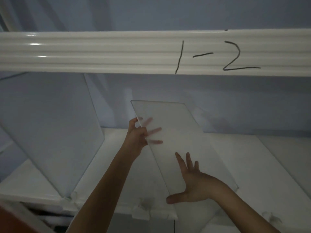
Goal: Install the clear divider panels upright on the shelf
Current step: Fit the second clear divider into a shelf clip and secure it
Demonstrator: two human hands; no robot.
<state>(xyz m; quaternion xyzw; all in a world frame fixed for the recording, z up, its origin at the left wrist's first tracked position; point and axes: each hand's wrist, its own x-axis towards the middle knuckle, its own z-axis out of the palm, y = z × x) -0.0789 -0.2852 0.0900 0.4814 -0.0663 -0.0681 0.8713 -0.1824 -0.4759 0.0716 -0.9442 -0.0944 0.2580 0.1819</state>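
A clear divider panel [175,132] hangs tilted over the middle of the white shelf [269,165], leaning to the right. My left hand [138,137] grips its upper left edge, thumb in front and fingers seen through the plastic behind. My right hand [193,184] is spread flat against the panel's lower front face, thumb under its near edge. A second clear divider panel [55,132] stands upright on the shelf at the left, its near end set in a clip [73,195] at the front rail.
A white ribbed shelf front [117,52] marked "1-2" [218,56] runs across above. More clips [144,206], [272,217] sit along the lower shelf's front edge. The back wall is pale blue-grey. A brown surface shows at the bottom left corner.
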